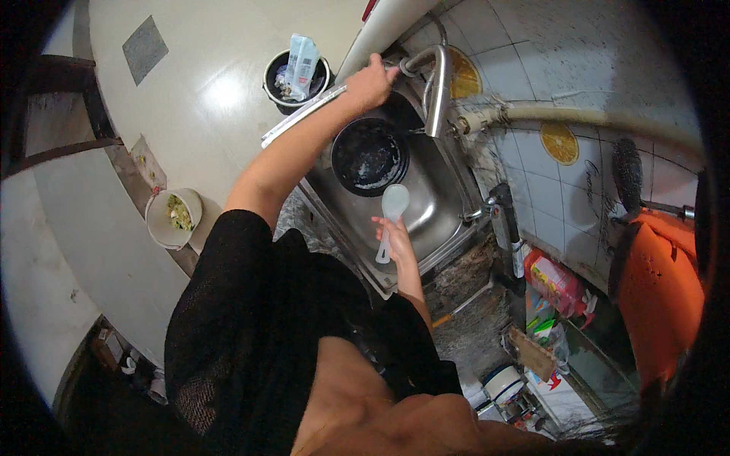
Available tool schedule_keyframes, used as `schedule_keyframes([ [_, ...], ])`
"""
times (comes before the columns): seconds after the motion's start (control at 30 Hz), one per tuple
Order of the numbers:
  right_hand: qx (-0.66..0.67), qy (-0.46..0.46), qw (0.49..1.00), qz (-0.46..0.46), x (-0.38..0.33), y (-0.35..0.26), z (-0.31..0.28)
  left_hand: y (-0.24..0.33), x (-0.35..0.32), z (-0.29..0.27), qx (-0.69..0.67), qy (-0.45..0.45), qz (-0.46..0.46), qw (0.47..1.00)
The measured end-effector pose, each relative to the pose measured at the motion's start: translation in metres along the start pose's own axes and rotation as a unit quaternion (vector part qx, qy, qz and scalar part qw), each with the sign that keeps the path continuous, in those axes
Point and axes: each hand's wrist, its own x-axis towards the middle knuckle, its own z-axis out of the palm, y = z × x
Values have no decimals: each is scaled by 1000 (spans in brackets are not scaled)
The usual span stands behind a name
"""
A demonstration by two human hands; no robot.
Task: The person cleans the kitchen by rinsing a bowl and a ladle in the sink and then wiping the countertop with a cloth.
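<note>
In the head view, the right hand (398,242) grips a white rice paddle (395,201) by its handle, above the steel sink (432,209); beyond it sits a wet black pan (357,152). The left hand (370,83) is at the base of the faucet (439,95), whose spout is to its right; whether it grips anything, I cannot tell.

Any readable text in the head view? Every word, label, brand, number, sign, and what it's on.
Nothing legible enough to quote.
Pale wrapper in the bin: small print, too blurred.
Reddish package: printed label, too small.
White item with red marking: unreadable.
Tiled wall: dark scribbles; can't tell if writing.
</note>
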Motion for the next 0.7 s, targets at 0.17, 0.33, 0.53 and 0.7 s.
schedule_keyframes([
  [0.17,-157,-23,987,24,28,-23,8,-3,-16,13,5,67,82,994],
  [0.33,-464,72,849,-243,151,23,-19,-106,-72,62,42,26,70,996],
  [0.53,-672,157,720,-70,148,-56,49,-143,-83,78,-82,-83,-34,993],
  [0.7,-725,55,685,-35,182,-64,61,-131,-84,80,-53,-53,-37,997],
])
